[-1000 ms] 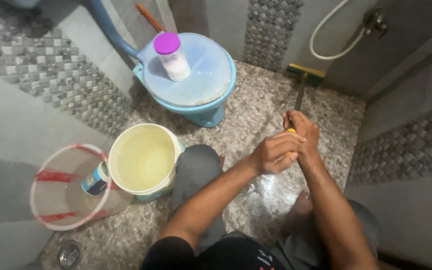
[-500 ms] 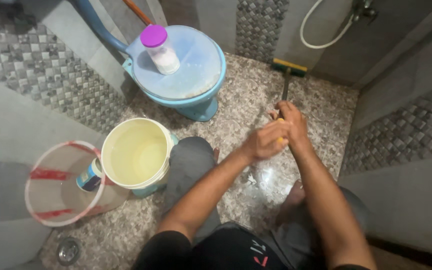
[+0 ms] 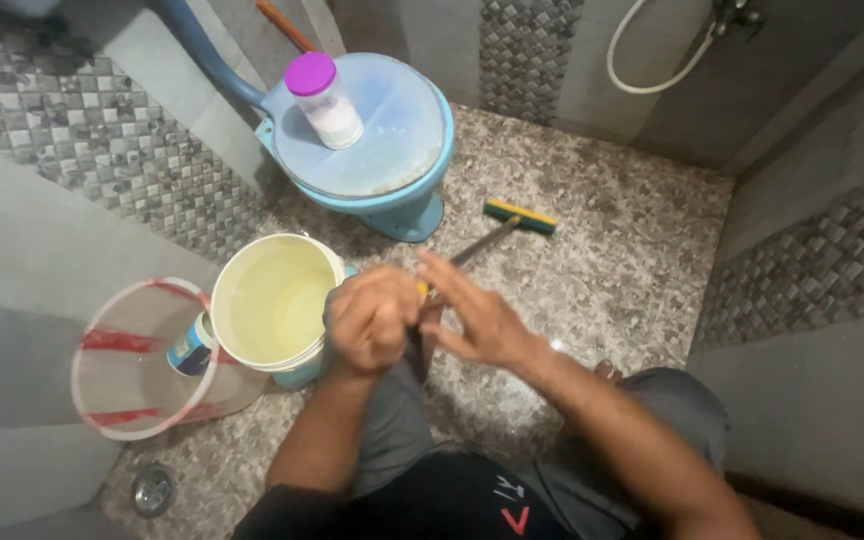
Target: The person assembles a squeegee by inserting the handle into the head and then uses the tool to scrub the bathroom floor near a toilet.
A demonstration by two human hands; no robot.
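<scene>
A long-handled scrub brush lies low over the speckled floor. Its yellow-and-green head points toward the far right and its dark handle runs back to my hands. My left hand is closed around the handle's yellow end, just right of the cream bucket. To the right of the left hand, my right hand rests against the handle with its fingers stretched out and apart. My knees and grey trousers sit below both hands.
A blue toilet with closed lid stands at the back, with a white jar with a purple cap on it. A clear bin with red stripes holds a blue-and-white can. Floor drain at bottom left; white hose on the far wall.
The brush head has come away from the far wall and swung left toward the toilet. Both hands moved left and closer to my body; the right hand loosened from its grip.
</scene>
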